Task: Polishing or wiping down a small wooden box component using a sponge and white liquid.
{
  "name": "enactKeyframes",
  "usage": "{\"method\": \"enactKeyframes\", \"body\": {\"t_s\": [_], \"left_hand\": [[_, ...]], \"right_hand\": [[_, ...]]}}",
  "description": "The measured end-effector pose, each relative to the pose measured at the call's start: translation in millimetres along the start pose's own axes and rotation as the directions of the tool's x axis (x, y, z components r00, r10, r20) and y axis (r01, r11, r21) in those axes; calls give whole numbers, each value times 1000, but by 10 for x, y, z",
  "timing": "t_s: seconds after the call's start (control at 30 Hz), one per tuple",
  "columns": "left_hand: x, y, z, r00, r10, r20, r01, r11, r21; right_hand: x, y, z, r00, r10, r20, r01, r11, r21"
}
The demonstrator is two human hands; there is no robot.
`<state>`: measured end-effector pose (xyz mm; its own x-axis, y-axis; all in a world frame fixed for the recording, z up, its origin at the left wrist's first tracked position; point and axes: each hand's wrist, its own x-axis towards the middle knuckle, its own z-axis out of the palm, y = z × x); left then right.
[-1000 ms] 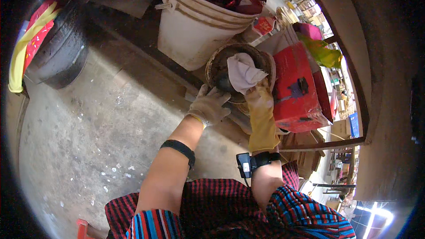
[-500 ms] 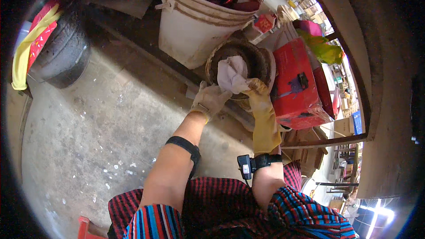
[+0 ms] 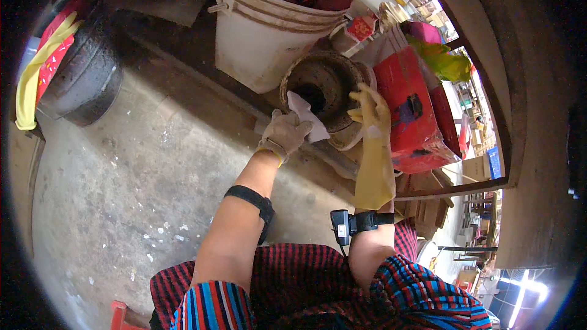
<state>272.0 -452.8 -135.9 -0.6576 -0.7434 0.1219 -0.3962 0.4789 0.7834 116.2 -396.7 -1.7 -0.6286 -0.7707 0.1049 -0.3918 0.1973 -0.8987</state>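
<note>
Head view: left hand (image 3: 285, 132) grasping white cloth (image 3: 315, 126) by grimy bucket (image 3: 338, 82); right hand (image 3: 374, 111) released.

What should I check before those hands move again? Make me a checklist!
1. Cloth held: ok. The left hand grips the pale cloth at the near rim of the round container.
2. Right hand free: ok. The right hand has its fingers spread and nothing in it.
3. Both hands covered: ok. The left wears a pale glove, the right a long yellow glove.
4. Container mouth uncovered: ok. No lid is on it.
5. Container clean: not ok. Its rim and inside look crusted.
6. Anything lying at its bottom: cannot tell. It is too dark there.
</note>
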Motion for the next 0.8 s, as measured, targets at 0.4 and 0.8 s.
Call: {"method": "enactKeyframes", "body": {"t_s": [0.4, 0.8], "left_hand": [[34, 3, 118, 982, 186, -11, -182, 971, 156], [-22, 42, -133, 995, -76, 67, 88, 978, -191]], "right_hand": [[3, 499, -53, 841, 177, 511, 9, 940, -341], [-55, 630, 264, 877, 79, 473, 54, 963, -263]]}}
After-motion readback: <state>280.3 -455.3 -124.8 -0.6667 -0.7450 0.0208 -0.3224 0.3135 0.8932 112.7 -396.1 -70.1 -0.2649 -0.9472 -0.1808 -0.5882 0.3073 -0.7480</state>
